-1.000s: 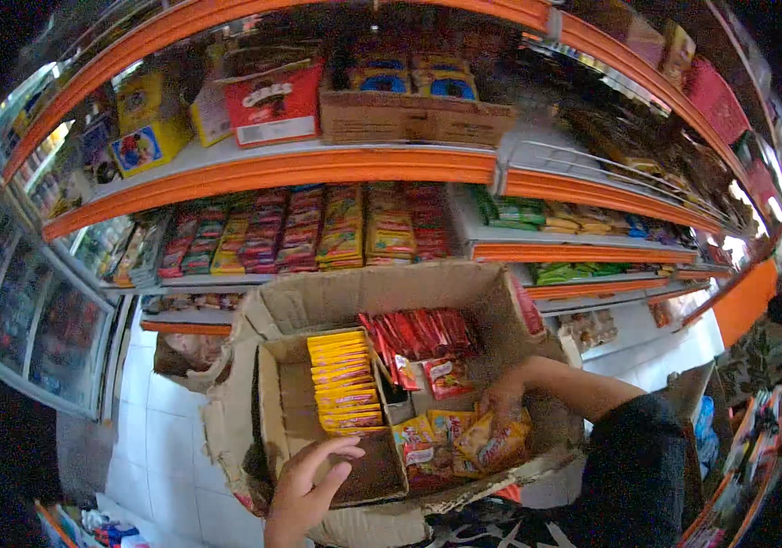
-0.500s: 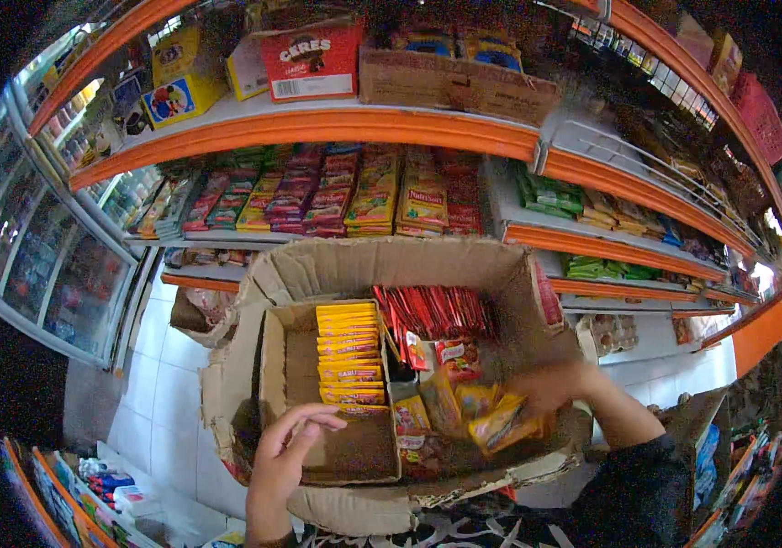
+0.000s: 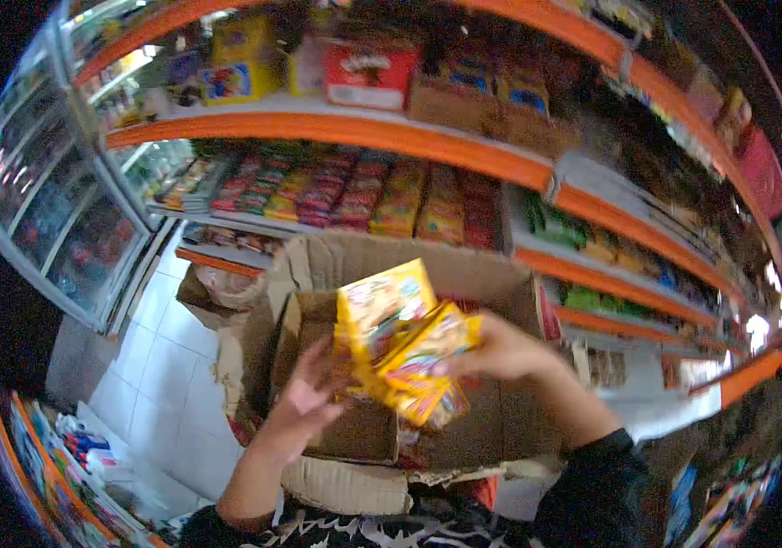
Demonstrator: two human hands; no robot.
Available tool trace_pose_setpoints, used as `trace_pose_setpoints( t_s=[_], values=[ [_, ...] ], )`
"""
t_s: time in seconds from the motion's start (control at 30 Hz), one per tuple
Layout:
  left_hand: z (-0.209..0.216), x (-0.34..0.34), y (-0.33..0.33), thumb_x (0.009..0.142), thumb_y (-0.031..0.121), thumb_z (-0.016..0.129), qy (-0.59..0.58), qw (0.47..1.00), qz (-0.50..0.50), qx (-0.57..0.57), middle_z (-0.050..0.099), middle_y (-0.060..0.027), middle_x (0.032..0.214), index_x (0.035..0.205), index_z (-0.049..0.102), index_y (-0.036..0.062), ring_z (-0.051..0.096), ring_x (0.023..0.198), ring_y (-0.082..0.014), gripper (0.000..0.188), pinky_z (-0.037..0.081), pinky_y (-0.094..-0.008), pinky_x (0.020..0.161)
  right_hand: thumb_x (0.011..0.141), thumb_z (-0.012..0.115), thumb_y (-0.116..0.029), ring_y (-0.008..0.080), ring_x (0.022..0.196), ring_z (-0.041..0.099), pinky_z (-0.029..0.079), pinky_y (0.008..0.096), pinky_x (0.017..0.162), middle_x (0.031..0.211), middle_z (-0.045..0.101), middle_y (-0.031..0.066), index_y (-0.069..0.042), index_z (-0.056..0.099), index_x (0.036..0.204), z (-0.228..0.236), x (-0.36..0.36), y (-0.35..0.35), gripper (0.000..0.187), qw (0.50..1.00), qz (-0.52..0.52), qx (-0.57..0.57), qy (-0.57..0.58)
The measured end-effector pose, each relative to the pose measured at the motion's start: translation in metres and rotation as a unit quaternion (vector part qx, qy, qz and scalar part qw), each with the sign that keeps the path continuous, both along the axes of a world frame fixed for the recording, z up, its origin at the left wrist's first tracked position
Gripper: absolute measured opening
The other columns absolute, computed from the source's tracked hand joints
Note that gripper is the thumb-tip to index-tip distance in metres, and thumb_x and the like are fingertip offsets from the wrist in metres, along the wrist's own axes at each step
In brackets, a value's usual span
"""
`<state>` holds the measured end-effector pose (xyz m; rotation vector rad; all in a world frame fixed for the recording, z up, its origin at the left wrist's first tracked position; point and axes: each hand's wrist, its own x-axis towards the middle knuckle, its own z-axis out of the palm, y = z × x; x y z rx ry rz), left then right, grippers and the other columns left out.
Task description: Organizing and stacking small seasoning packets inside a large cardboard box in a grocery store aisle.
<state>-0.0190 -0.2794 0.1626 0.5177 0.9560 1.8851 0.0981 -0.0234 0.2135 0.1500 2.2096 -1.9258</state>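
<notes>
Above the open cardboard carton (image 3: 236, 384), my right hand (image 3: 505, 352) is closed on a loose bunch of yellow sachets (image 3: 409, 342), fanned at uneven angles. My left hand (image 3: 309, 402) is just left of the bunch, thumb and fingers apart, its palm facing the sachets; blur hides whether the fingertips touch them. Below sits a smaller cardboard box (image 3: 289, 352) inside the carton's left part. The raised bunch covers most of that box's contents and much of the carton's middle. A few sachets (image 3: 446, 406) show low, beneath the bunch.
Beyond the carton stand shelves with orange edges (image 3: 318, 126), stacked with colourful packets (image 3: 354, 194). A red box (image 3: 371, 75) rests on the upper shelf. To the left are a glass-door cabinet (image 3: 71, 219) and white floor tiles (image 3: 158, 365). More goods (image 3: 89, 447) line the lower left.
My right hand has lifted the yellow sachets from the carton's right side and brought them left, over the middle. My left hand has turned toward them. The view has shifted slightly.
</notes>
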Motion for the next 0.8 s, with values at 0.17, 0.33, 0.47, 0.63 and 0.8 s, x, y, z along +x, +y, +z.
trace_pose_setpoints(
  t_s=[0.17,0.33,0.47,0.63,0.8],
  values=[
    [-0.014,0.001,-0.004,0.073,0.047,0.068,-0.174,0.981,-0.072,0.035,0.042,-0.0101,0.133,0.138,0.025,0.014,0.044,0.12,-0.0335,0.085,0.035,-0.0654,0.092,0.081,0.068,-0.032,0.0158,0.102,0.053,0.041,0.0298,0.092,0.115,0.057,0.0089,-0.001,0.046,0.124,-0.014,-0.043,-0.069,0.057,0.999,0.045,0.018,0.01],
    [-0.008,-0.006,-0.013,0.081,0.041,0.059,-0.226,0.968,-0.029,0.109,0.04,-0.0153,0.134,0.138,0.026,0.0113,0.043,0.121,-0.0354,0.072,0.034,-0.0668,0.093,0.076,0.073,-0.032,0.0271,0.107,0.048,0.041,0.0369,0.09,0.112,0.047,0.0175,-0.003,0.029,0.121,-0.012,-0.049,-0.093,0.07,0.98,-0.026,0.148,0.128],
    [-0.002,-0.003,-0.01,0.082,0.02,0.058,-0.242,0.96,-0.032,0.135,0.041,-0.0175,0.133,0.137,0.025,0.0055,0.042,0.122,-0.0339,0.066,0.037,-0.0591,0.096,0.064,0.081,-0.028,0.0343,0.109,0.044,0.04,0.0395,0.09,0.116,0.042,0.0192,-0.004,0.031,0.126,-0.003,-0.048,-0.085,0.084,0.889,-0.113,0.322,0.306],
    [-0.009,-0.005,-0.013,0.083,0.008,0.055,-0.268,0.958,-0.046,0.093,0.046,-0.0193,0.127,0.135,0.028,0.0036,0.05,0.113,-0.0359,0.059,0.044,-0.0549,0.092,0.059,0.083,-0.023,0.0298,0.098,0.049,0.041,0.0357,0.085,0.104,0.049,0.0147,0.003,0.05,0.112,-0.001,-0.037,-0.078,0.067,0.874,-0.076,0.342,0.337],
    [-0.01,-0.005,-0.015,0.083,0.005,0.054,-0.231,0.97,-0.011,0.069,0.047,-0.0197,0.127,0.133,0.031,0.0022,0.05,0.114,-0.036,0.055,0.045,-0.0538,0.091,0.079,0.068,-0.011,0.0205,0.087,0.055,0.044,0.0304,0.076,0.092,0.054,0.0119,0.0,0.054,0.104,-0.004,-0.037,-0.069,0.031,0.938,-0.12,0.206,0.254]
  ],
)
